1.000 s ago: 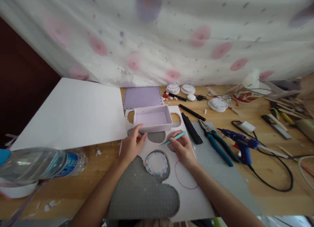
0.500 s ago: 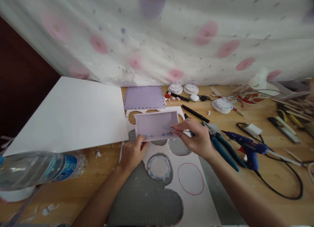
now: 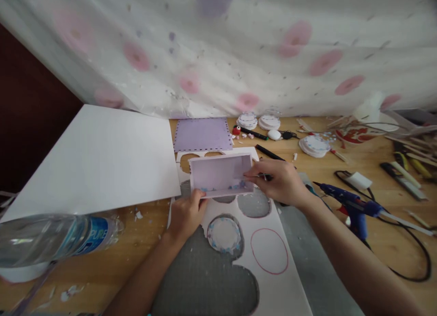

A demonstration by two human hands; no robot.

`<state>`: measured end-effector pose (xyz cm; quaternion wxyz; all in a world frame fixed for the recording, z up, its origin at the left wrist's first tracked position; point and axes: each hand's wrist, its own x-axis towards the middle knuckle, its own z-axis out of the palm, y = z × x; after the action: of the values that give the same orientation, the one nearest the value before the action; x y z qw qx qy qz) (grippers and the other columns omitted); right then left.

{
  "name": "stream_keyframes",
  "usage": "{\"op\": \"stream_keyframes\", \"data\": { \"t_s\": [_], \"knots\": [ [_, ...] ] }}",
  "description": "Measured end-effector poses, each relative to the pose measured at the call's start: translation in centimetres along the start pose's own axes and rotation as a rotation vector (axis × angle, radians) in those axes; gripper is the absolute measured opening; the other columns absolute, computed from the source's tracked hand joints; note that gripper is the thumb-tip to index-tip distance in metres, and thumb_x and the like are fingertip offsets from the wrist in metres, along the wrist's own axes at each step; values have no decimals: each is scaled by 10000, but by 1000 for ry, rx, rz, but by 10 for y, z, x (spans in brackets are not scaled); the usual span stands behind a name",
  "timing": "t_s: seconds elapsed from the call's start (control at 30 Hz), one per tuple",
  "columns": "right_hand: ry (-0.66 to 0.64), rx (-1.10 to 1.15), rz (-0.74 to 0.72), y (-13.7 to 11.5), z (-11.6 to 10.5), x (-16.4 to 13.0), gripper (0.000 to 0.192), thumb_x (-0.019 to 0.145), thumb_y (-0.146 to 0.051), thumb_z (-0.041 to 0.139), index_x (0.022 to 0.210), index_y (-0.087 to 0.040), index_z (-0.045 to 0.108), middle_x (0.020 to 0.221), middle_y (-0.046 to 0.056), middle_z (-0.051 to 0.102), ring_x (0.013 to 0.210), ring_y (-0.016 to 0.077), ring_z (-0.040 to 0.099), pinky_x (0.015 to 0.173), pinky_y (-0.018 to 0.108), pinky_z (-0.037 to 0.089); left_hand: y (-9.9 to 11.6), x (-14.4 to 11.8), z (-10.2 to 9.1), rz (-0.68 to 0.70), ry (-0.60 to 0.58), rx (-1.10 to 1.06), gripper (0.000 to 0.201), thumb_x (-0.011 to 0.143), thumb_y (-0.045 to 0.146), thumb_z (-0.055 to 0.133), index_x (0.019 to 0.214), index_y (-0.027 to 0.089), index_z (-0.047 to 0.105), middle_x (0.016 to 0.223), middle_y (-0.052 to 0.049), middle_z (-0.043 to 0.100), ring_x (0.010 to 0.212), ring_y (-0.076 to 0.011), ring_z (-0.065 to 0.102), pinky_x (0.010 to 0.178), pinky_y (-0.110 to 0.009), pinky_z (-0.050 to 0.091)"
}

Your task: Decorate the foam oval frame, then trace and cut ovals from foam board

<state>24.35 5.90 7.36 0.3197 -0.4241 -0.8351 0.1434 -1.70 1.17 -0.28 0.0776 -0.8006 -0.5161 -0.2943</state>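
Observation:
A small pale lilac open box (image 3: 215,172) stands tilted toward me, with tiny blue pieces (image 3: 235,186) along the inside of its lower wall. My left hand (image 3: 187,212) pinches that lower wall near its left corner, thumb over the rim. At the box's right end, my right hand (image 3: 282,181) is closed on thin metal tweezers (image 3: 262,175), mostly hidden by the fingers. Under the box lies a white foam sheet (image 3: 273,288) with round cut-outs and one red drawn circle. A white disc with blue bits round its edge (image 3: 224,234) rests in one cut-out.
A lilac panel (image 3: 203,135) with dark edge marks lies behind the box. On the left are a large white board (image 3: 102,161) and a water bottle (image 3: 58,238) on its side. To the right lie a blue glue gun (image 3: 351,202), its cable, markers and stacked discs (image 3: 314,145).
My right hand has moved a little right, and the tweezers' points no longer reach across the box's middle. The left hand keeps its hold on the box. The view has shifted slightly.

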Motion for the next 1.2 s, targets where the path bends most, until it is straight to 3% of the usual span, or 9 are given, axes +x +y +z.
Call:
{"op": "stream_keyframes", "data": {
  "t_s": [0.1,0.33,0.57,0.8,0.97,1.2],
  "knots": [
    [-15,-24,43,4,-7,-12,85,817,-157,622,777,-199,684,715,22,696,600,127,601,563,237,403,0,0,0,6,-19,0,103,899,245,583,841,168,617,569,25,696,460,-143,656,443,-232,399],
    [-42,-84,-16,-3,11,-14,175,772,-66,566,741,-201,673,725,20,703,660,147,630,573,242,402,-1,0,1,-17,-39,-21,109,902,265,590,855,171,620,609,9,718,505,-139,678,470,-215,417],
    [-37,-68,56,-4,1,-10,162,767,-99,574,726,-215,680,698,3,691,571,120,565,534,235,358,-3,-2,2,-17,-59,-12,128,914,275,565,860,171,618,592,10,708,474,-127,651,467,-214,416],
    [-134,-215,58,-7,0,-8,194,698,-47,538,686,-210,643,690,-4,690,624,139,604,529,247,294,-2,-1,2,-9,-47,-14,125,917,271,563,857,174,611,600,12,709,492,-137,663,468,-222,416],
    [-251,-370,-8,-13,10,-7,187,690,-31,499,659,-194,585,632,7,652,567,137,542,498,277,200,-3,-3,3,-16,-69,-16,120,914,267,564,863,169,611,621,9,718,490,-130,659,470,-222,416],
    [-209,-314,11,-9,10,-7,196,700,-38,504,657,-202,603,640,1,658,583,136,565,499,264,225,-4,-4,4,-17,-61,-19,120,911,272,564,871,171,614,616,10,718,479,-128,656,459,-216,412]
  ]
}}
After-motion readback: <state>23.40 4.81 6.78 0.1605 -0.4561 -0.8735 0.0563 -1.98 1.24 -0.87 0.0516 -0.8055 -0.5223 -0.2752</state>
